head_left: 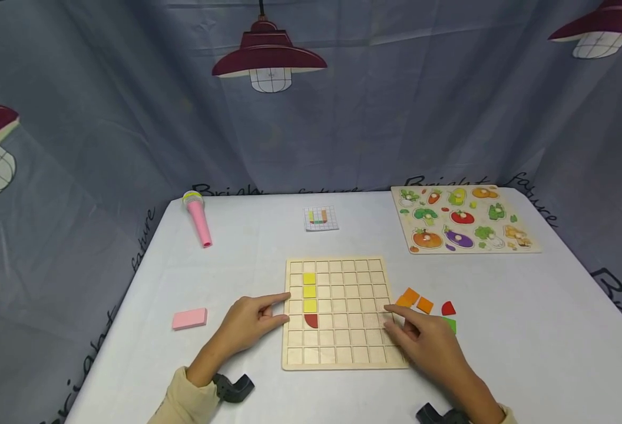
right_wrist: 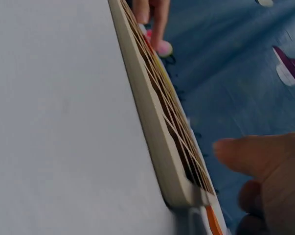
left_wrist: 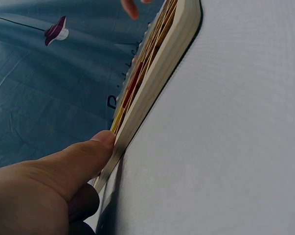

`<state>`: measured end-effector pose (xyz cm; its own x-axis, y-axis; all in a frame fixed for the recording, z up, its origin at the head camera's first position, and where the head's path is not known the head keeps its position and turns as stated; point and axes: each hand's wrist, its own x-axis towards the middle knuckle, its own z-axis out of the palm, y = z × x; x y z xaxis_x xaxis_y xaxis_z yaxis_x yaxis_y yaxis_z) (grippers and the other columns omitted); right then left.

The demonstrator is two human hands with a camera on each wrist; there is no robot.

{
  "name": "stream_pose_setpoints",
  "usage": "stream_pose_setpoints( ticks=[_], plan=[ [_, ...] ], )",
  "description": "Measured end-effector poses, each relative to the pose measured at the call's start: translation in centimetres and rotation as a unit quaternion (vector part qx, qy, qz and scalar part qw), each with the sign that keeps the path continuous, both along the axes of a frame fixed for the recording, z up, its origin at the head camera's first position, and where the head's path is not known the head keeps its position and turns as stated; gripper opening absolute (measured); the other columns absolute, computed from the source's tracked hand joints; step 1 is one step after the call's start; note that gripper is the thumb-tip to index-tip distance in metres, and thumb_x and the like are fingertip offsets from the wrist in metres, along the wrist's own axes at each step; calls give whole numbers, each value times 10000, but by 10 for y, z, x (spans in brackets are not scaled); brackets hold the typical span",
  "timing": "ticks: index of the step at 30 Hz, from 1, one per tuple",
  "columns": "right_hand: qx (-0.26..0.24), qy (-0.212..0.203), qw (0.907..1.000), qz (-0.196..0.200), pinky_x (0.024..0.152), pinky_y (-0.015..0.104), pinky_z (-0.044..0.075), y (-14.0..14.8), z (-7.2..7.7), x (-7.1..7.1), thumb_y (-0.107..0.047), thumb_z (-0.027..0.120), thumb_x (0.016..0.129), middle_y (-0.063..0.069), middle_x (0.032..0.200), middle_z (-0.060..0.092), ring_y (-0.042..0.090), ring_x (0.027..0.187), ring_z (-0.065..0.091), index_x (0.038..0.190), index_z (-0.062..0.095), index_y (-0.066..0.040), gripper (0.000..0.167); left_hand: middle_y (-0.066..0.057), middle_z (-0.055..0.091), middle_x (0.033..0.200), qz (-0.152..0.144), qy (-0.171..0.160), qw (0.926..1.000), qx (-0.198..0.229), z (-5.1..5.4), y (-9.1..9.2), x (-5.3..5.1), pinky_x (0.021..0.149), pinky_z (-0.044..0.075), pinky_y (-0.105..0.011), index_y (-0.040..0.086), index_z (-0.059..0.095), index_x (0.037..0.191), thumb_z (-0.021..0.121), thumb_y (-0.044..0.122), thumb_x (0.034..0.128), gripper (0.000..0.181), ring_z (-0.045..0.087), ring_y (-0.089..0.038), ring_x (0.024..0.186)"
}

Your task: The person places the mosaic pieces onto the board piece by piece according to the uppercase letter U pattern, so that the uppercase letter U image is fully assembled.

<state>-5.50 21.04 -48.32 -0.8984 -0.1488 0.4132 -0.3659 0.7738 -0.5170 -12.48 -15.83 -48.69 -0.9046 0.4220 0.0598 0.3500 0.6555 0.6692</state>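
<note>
A square wooden grid board (head_left: 345, 339) lies flat on the table. Three yellow square tiles (head_left: 309, 292) fill a column near its left side, with a red quarter-round tile (head_left: 311, 320) directly below them. My left hand (head_left: 244, 325) touches the board's left edge with thumb and forefinger, which are apart; in the left wrist view the thumb (left_wrist: 96, 149) rests at that edge. At the right edge is my right hand (head_left: 432, 343), thumb and forefinger apart and holding nothing. Beside it lie orange tiles (head_left: 424, 305), a red quarter-round tile (head_left: 448, 308) and a partly hidden green tile (head_left: 450, 324).
Behind the board is a small pattern card (head_left: 332, 219). A vegetable puzzle board (head_left: 472, 235) occupies the back right. A pink toy microphone (head_left: 199, 222) lies at the back left, and a pink block (head_left: 189, 319) is left of my left hand. Grey curtains surround the white table (head_left: 247, 235).
</note>
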Motion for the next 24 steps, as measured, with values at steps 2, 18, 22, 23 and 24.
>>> stream_pose_setpoints(
  ticks=[2,18,22,23,24],
  plan=[
    [168,-150,9997,-48,477,190,277,7,1,3,-188,880,814,-225,589,315,-45,514,297,1094,784,-214,297,188,434,563,-8,18,10000,-7,0,0,0,549,322,-208,243,718,1312,801,361,899,438,382,17,527],
    [536,-998,9867,-1163,510,252,287,44,7,15,-230,902,790,-119,557,366,62,526,342,1073,796,-160,311,175,438,571,-68,111,9999,50,2,2,-3,544,318,-214,237,722,1305,799,367,899,433,377,17,524],
    [569,-1133,9812,-1459,505,266,270,50,7,17,-271,896,800,-94,557,372,94,530,348,1081,798,-124,332,175,433,566,2,19,10000,2,1,1,-1,541,318,-219,242,720,1307,794,376,901,434,375,13,521],
    [614,-1155,9795,-1535,502,265,267,52,7,17,-275,897,797,-90,555,371,100,530,350,1080,799,-116,339,176,433,564,19,-4,10000,-10,1,1,0,539,317,-218,243,719,1309,794,379,901,436,372,14,518],
    [630,-1175,9781,-1598,500,268,262,53,7,16,-279,899,794,-84,557,374,106,533,352,1083,799,-106,351,177,431,563,32,3,10000,-7,0,1,0,541,317,-216,241,719,1310,794,380,902,437,370,16,520]
  ],
)
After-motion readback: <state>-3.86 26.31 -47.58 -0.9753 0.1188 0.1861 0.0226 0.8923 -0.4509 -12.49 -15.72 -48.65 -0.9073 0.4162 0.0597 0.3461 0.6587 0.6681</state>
